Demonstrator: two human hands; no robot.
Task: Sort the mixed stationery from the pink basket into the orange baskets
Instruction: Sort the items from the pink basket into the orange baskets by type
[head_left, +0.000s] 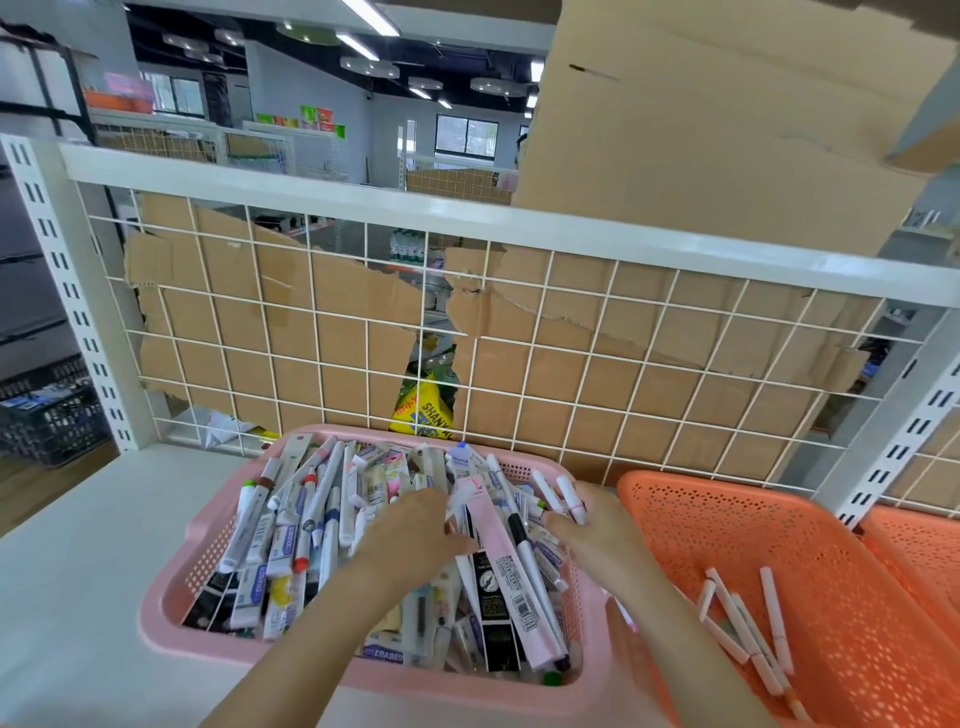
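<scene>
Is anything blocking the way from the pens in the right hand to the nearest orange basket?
Nothing visible blocks it. The right hand holds white pens at the right wall of the pink basket; the orange basket sits right beside it, open-topped, so only the two adjoining rims need clearing.

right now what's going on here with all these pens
A person has both hands in a pink basket packed with mixed pens and markers. The left hand digs into the pile; the right hand seems to grip two white pens at the basket's right side. The orange basket beside it holds a few sorted pens.
</scene>
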